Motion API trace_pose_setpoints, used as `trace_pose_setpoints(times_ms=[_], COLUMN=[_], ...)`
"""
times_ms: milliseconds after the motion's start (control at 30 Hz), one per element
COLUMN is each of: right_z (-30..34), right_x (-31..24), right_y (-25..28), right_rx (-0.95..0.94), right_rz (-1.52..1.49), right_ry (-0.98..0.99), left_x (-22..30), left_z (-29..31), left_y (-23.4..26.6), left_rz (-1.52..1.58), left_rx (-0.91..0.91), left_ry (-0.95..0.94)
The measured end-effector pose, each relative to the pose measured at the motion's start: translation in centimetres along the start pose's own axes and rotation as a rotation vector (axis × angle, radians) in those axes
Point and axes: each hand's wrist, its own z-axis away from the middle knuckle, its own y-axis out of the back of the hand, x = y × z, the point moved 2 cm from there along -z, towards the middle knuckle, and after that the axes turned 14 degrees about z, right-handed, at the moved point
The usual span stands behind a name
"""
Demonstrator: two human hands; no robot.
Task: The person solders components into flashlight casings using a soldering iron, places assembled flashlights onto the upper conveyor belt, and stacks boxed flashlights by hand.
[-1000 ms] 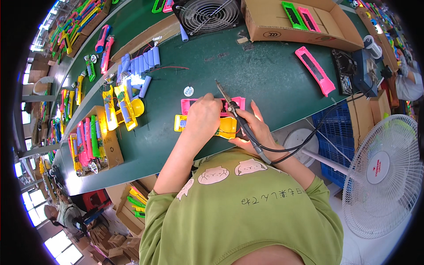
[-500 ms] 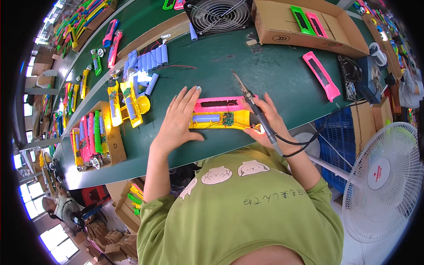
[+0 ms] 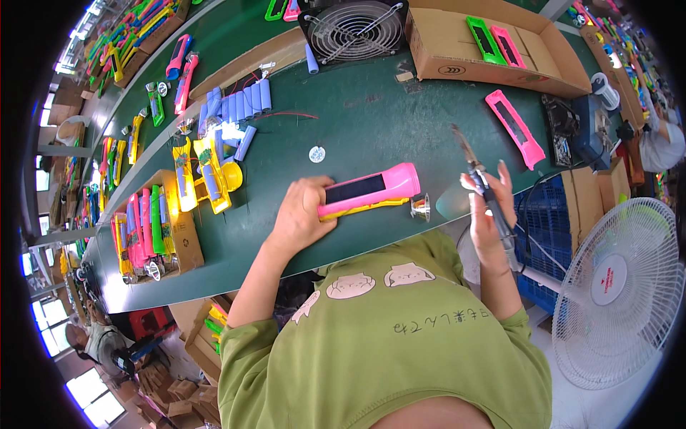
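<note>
A: Pink flashlight (image 3: pixel 368 191), mid-frame on the green bench (image 3: pixel 371 121), left hand (image 3: pixel 300 218) wrapped around its near end!

B: Around it?

A: Silver reflector (image 3: pixel 420 208) just right of its head, small white disc (image 3: pixel 316 154) above, blue cells (image 3: pixel 236 114) upper left. Nothing blocks it.

B: Its axis?

A: Lengthwise left-right, head pointing right, slightly up-frame. Right hand (image 3: pixel 489 207) clasps a soldering iron (image 3: pixel 477 171), tip up, lifted off the bench.

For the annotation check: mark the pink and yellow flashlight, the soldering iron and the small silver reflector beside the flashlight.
pink and yellow flashlight (image 3: pixel 368 190), head view, on its pink upper shell.
soldering iron (image 3: pixel 483 179), head view, on its dark grip.
silver reflector (image 3: pixel 420 207), head view, on its shiny cone.
</note>
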Motion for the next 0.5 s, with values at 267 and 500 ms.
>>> trace_pose_setpoints(times_ms=[267,500], right_z=[-1.0,-2.3], right_x=[5.5,8.9], right_y=[3.7,3.6], right_rx=[0.262,0.269], right_rz=[0.265,0.468], right_ry=[-0.074,-0.227], left_x=[-2.3,-19.1], left_z=[-5.7,-20.9], left_y=[11.9,20.4], left_rz=[-0.334,-0.453], left_rx=[0.377,0.558], left_ry=[-0.006,0.156])
